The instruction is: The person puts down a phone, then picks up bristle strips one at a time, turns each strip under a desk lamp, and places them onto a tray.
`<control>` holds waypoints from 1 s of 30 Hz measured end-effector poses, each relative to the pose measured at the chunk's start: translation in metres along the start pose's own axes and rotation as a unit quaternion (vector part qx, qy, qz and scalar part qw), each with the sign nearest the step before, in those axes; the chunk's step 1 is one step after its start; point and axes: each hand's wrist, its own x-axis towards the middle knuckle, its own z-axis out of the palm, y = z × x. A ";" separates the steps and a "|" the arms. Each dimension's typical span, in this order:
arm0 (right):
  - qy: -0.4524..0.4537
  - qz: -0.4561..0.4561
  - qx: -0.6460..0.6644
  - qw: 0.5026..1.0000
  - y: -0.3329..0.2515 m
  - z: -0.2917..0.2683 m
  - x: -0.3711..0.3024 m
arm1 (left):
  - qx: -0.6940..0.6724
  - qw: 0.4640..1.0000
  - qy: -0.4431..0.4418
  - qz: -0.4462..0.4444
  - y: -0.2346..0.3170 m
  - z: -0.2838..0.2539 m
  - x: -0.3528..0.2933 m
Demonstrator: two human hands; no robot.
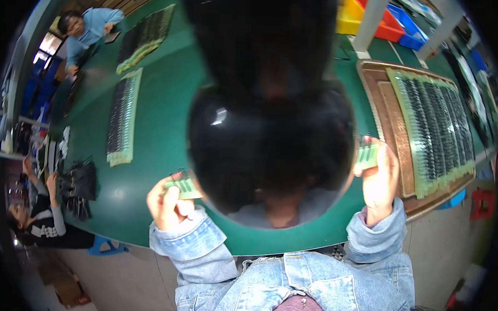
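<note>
My left hand pinches a light green tape strip with small dark and red parts standing along its upper edge. Across from it, my right hand grips a similar green strip end, also with dark and reddish parts. Between them a large glossy black rounded object blocks the view, so I cannot tell whether both ends belong to one strip. Both hands are raised above the near part of the green table. Beside my right hand, rows of black parts on green tape lie on a brown tray.
More taped rows lie left of centre, with another batch farther off. A pile of black pieces sits at the left edge, near a person in a dark vest. Another person in light blue is at the far left. Coloured bins stand far right.
</note>
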 end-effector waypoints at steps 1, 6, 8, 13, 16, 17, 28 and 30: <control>0.017 -0.006 -0.006 1.000 0.000 -0.001 0.000 | 0.008 1.000 -0.018 -0.003 0.002 0.003 0.000; 0.061 -0.006 -0.001 0.998 0.004 -0.009 0.003 | -0.010 0.999 -0.049 0.000 0.008 0.012 0.000; 0.066 -0.003 0.000 0.998 0.006 -0.007 0.006 | 0.005 0.999 -0.017 -0.029 0.011 0.017 -0.001; 0.068 -0.021 -0.010 0.997 0.009 -0.013 0.005 | 0.082 0.984 -0.144 -0.062 0.004 -0.004 0.003; 0.032 -0.031 -0.042 0.998 0.014 -0.018 0.004 | 0.185 0.929 -0.250 -0.199 0.004 -0.011 -0.003; 0.029 -0.030 -0.083 0.996 0.016 -0.020 0.002 | 0.188 0.935 -0.237 -0.188 0.006 -0.011 -0.004; -0.066 0.043 -0.033 0.996 0.003 -0.004 0.004 | 0.046 0.992 -0.002 -0.119 0.018 -0.088 0.000; -0.076 0.042 -0.048 0.995 0.005 0.000 0.005 | 0.089 0.991 0.094 -0.015 0.013 -0.098 0.035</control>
